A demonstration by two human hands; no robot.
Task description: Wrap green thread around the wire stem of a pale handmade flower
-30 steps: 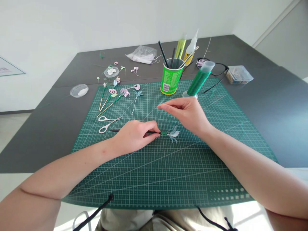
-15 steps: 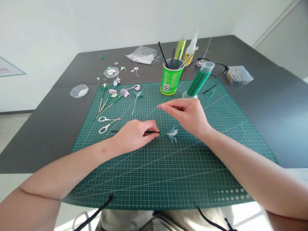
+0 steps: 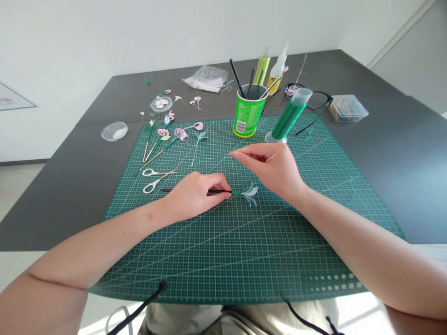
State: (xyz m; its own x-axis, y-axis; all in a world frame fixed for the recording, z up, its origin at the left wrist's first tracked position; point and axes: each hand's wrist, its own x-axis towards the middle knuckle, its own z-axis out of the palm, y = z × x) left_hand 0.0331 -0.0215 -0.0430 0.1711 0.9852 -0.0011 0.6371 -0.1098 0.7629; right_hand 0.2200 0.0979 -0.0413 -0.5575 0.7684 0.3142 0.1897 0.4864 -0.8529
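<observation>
Between the thumb and fingers of my left hand [image 3: 197,195] is a thin dark stick [image 3: 166,190], held level just above the mat. Green thread [image 3: 236,192] wraps its right end, where a pale blue flower [image 3: 250,191] with thin petals points right. My right hand [image 3: 274,167] is closed in a pinch above and to the right of the flower; anything between its fingertips is too fine to make out. Behind that hand stands a tube wound with green thread [image 3: 288,116], leaning right on its clear base.
A green cutting mat [image 3: 223,256] lies on the dark table [image 3: 391,149]. White-handled scissors [image 3: 151,187] and several small flowers on sticks [image 3: 163,134] lie at left. Further back are a green cup of tools [image 3: 246,114], a glue bottle [image 3: 277,74], glasses [image 3: 321,100] and a clear box [image 3: 348,108].
The stick and flower have shifted slightly left and up with my left hand, and the flower has turned a little. My right hand stays pinched in nearly the same place.
</observation>
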